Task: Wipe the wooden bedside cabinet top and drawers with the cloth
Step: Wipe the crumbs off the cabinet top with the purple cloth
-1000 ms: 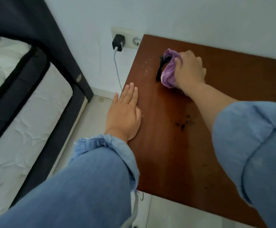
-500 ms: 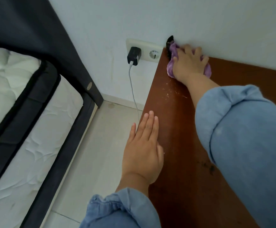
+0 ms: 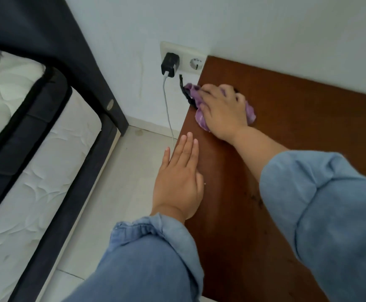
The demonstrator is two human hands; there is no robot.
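Note:
The dark wooden cabinet top (image 3: 291,131) fills the right half of the view; its drawers are hidden below. My right hand (image 3: 223,112) presses a bunched purple cloth (image 3: 200,118) with a black edge onto the top near its far left edge, and the black part hangs past the edge. My left hand (image 3: 177,182) lies flat with fingers together at the cabinet's left edge, holding nothing. A few dark smudges (image 3: 255,198) mark the wood beside my right forearm.
A wall socket (image 3: 196,63) with a black charger (image 3: 170,64) and white cable (image 3: 168,105) sits just left of the cabinet's back corner. A bed with white mattresses (image 3: 38,171) and a dark frame stands at the left across a strip of tiled floor (image 3: 121,182).
My right hand has drawn the cloth back from the far corner by the wall toward me along the left edge. The white crumbs seen there earlier are gone. My left hand stays flat at the edge.

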